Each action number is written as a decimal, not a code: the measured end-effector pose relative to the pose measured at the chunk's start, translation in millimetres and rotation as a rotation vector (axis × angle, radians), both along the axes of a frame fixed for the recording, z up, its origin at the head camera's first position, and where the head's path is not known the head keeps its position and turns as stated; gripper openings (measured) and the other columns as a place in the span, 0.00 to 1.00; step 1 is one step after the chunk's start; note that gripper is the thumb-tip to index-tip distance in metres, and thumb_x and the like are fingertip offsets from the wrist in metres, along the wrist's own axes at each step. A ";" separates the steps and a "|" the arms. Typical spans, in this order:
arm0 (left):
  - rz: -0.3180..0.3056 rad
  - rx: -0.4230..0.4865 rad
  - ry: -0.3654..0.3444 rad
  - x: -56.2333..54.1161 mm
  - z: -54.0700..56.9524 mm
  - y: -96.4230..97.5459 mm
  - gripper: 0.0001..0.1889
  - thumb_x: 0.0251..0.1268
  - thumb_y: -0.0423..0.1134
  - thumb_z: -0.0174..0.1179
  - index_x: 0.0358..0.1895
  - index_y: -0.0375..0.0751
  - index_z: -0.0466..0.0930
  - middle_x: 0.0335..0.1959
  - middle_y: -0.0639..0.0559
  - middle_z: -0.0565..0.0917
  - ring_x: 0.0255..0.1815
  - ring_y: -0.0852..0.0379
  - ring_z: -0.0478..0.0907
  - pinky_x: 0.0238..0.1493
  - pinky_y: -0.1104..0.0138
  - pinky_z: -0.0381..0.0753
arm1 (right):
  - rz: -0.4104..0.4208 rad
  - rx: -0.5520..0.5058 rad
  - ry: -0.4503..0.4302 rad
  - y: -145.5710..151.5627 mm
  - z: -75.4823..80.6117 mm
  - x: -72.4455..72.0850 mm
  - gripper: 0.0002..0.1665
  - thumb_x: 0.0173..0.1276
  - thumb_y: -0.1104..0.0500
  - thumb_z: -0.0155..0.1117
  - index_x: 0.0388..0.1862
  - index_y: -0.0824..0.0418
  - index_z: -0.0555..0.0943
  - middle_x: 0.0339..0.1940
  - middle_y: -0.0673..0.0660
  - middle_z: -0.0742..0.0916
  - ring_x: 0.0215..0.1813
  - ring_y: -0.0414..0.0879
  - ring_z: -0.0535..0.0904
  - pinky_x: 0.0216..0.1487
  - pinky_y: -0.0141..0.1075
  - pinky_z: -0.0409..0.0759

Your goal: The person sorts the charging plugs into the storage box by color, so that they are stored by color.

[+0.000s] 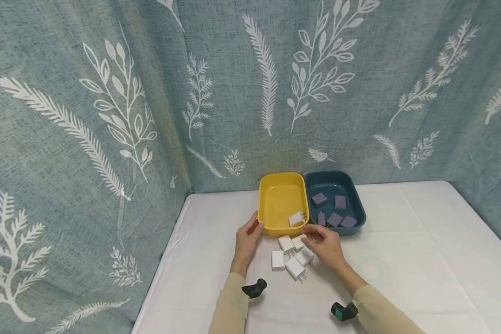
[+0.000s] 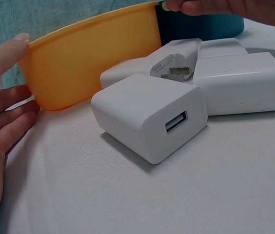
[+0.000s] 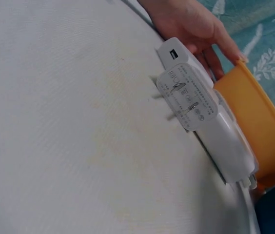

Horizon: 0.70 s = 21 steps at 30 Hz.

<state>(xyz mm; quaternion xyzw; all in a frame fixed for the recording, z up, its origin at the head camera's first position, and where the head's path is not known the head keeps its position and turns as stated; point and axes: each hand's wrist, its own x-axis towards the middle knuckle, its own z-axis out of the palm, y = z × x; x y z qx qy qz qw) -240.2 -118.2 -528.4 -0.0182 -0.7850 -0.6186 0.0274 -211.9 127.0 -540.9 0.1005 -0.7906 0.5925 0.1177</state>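
My left hand rests at the front left corner of the yellow tray, its thumb on the rim and its fingers against the outer wall. My right hand hovers by the tray's front right corner, thumb and index finger apart with nothing seen between them. Below it lie several white USB charger plugs in a loose cluster on the table. The nearest plug shows its USB port in the left wrist view. One white charger plug lies inside the yellow tray, near its front right corner.
A dark blue tray stands against the yellow one's right side, with several purple charger plugs in it. A white cloth covers the table. Leaf-patterned teal curtains hang behind and at both sides.
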 end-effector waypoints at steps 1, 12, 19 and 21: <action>0.000 0.001 -0.001 -0.1 -0.1 -0.1 0.27 0.71 0.47 0.58 0.71 0.52 0.67 0.70 0.51 0.71 0.70 0.52 0.71 0.70 0.59 0.72 | 0.007 -0.005 0.005 0.2 -0.9 0.3 0.17 0.57 0.66 0.73 0.47 0.65 0.84 0.43 0.61 0.89 0.45 0.50 0.86 0.50 0.31 0.86; -0.003 0.015 -0.011 0.0 -1.2 -0.6 0.27 0.71 0.47 0.58 0.71 0.52 0.67 0.70 0.51 0.72 0.70 0.52 0.70 0.70 0.59 0.71 | 0.030 0.030 -0.101 1.0 -9.1 7.4 0.20 0.57 0.63 0.74 0.49 0.63 0.84 0.44 0.59 0.89 0.46 0.50 0.85 0.49 0.28 0.85; -0.007 0.008 -0.005 0.4 -0.4 -0.2 0.27 0.71 0.45 0.57 0.72 0.52 0.66 0.71 0.51 0.71 0.70 0.51 0.70 0.69 0.59 0.72 | 0.056 0.033 -0.110 4.0 -18.6 9.4 0.19 0.55 0.68 0.73 0.48 0.65 0.84 0.43 0.60 0.88 0.45 0.46 0.85 0.49 0.31 0.86; -0.007 0.005 -0.005 0.5 -0.1 -0.1 0.27 0.71 0.45 0.57 0.72 0.52 0.66 0.71 0.52 0.71 0.70 0.52 0.70 0.69 0.60 0.72 | 0.061 0.036 -0.105 4.8 -20.7 10.0 0.19 0.54 0.69 0.73 0.47 0.65 0.84 0.42 0.60 0.89 0.44 0.44 0.85 0.48 0.30 0.86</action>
